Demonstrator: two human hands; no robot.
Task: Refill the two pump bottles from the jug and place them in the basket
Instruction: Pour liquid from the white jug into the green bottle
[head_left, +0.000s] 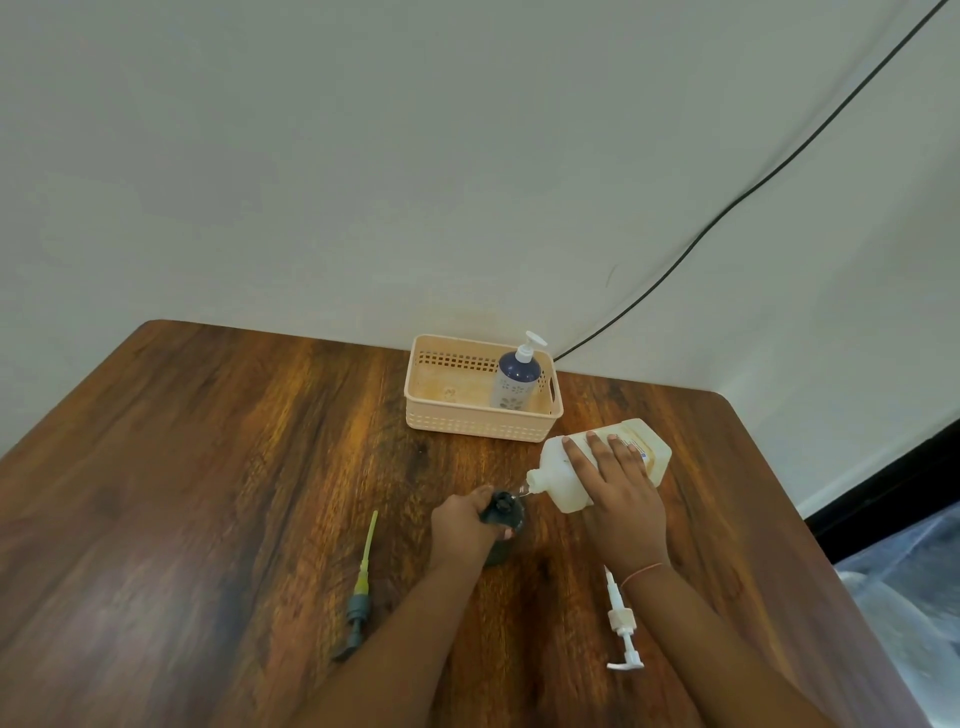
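Observation:
My right hand (621, 493) grips a white jug (558, 480), tipped on its side with the spout pointing left. A thin clear stream runs from the spout into the open neck of a dark grey bottle (503, 512). My left hand (462, 525) wraps around that bottle and holds it upright on the table. A dark blue pump bottle (514, 382) with a white pump stands in the right part of the beige basket (467, 421) at the back.
A grey pump head with a yellowish tube (361, 592) lies on the wooden table (208, 467) left of my left arm. A white pump head (621, 623) lies under my right forearm. A black cable (727, 208) runs down the wall behind the basket.

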